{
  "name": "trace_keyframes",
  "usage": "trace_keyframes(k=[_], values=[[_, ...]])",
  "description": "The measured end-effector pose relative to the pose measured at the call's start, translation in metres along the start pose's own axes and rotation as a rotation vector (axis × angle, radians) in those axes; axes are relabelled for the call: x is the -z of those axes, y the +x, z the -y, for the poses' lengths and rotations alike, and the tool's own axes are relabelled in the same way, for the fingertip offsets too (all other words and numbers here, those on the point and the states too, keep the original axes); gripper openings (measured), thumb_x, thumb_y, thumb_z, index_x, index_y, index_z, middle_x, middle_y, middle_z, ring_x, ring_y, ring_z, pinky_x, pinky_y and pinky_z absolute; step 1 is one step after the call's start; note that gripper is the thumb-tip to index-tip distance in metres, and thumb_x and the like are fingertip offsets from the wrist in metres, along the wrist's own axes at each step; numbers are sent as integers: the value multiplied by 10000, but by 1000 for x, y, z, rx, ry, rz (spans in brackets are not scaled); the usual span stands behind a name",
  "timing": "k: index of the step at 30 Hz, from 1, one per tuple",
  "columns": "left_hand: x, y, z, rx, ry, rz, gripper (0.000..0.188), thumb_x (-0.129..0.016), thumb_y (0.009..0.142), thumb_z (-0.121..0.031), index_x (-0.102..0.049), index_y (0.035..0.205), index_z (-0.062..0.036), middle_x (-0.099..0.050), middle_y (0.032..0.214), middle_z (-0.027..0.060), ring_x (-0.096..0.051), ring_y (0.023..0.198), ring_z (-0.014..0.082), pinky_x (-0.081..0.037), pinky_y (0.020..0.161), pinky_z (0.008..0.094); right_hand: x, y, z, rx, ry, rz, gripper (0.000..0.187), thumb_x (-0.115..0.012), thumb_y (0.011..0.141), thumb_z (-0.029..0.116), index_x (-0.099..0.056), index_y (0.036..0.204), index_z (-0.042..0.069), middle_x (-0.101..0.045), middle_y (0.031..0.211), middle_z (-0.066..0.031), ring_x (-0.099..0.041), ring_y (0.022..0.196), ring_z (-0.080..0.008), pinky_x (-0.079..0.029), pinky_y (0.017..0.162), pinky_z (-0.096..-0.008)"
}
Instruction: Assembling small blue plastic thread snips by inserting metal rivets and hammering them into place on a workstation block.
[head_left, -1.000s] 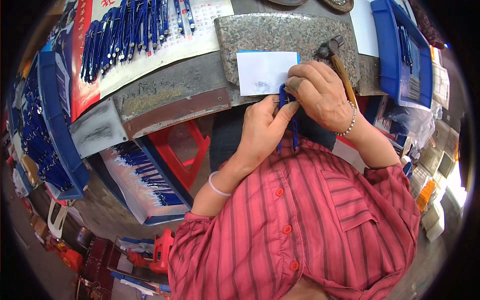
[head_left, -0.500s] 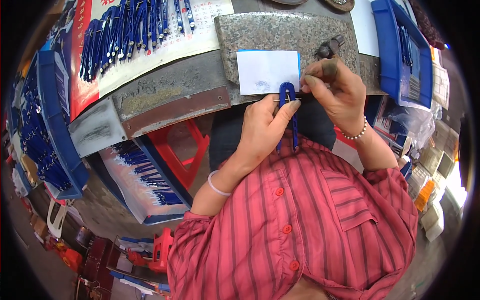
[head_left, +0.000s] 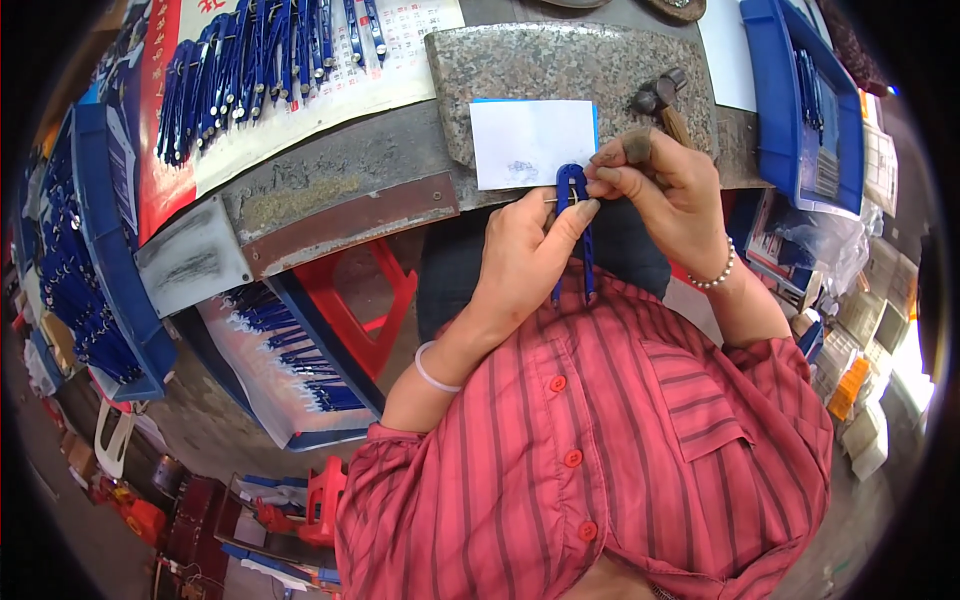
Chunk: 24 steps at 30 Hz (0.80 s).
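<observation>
"My right hand [head_left: 668, 190] has moved back in beside the glossy dark-blue U-bent strip [head_left: 568, 172]."

"Holding anything?"

"Fingertips almost together; I can't tell whether they hold something. My left hand [head_left: 525, 240] has its grip pinched on the strip below its bend, at the grey-topped desk's [head_left: 390, 155] near edge."

"Risk?"

"If that pinch slackens, the strip could twist or drop."

"Its look?"

"Bend farthest, slim legs toward me."

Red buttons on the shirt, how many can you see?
3, in a line down the striped shirt: top button, middle button, bottom button. Others may be hidden.
</observation>
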<state>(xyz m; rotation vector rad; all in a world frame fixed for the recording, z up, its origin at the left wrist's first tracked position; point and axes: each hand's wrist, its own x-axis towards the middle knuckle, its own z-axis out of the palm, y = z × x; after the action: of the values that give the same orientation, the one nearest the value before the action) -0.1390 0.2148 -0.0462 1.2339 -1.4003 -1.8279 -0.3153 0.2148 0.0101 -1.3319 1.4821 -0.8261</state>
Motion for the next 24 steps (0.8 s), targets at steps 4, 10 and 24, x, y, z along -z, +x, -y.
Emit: trace_keyframes(k=[4, 10, 24], values=[[-1, -1, -2, 16, -26, -7, 351, -642, 920, -314, -600, 783, 6, -510, 534, 71, -472, 471, 152, -376, 475, 338, -4, 5, 0, 235, -322, 2, 46, -623, 875, -40, -591, 908, -36, -661, 900, -131, -671, 784, -195, -539, 666, -291], [0, -1, -1, 9, -12, -3, 357, -646, 919, -313, -591, 778, 10, -514, 539, 79, -466, 473, 155, -374, 477, 342, -10, 13, -16, 610, -535, -41, 230, -719, 743, -44, -588, 929, -8, -616, 908, -137, -650, 741, -286, -535, 632, -332], [2, -1, 2, 54, -5, 56, 303, -651, 943, -276, -616, 864, 14, -505, 608, -34, -427, 564, 38, -359, 502, 234, -11, 16, -21, 717, -666, -51, 219, -734, 741, -30, -586, 900, -4, -622, 942, -133, -659, 740, -267, -546, 600, -345]])
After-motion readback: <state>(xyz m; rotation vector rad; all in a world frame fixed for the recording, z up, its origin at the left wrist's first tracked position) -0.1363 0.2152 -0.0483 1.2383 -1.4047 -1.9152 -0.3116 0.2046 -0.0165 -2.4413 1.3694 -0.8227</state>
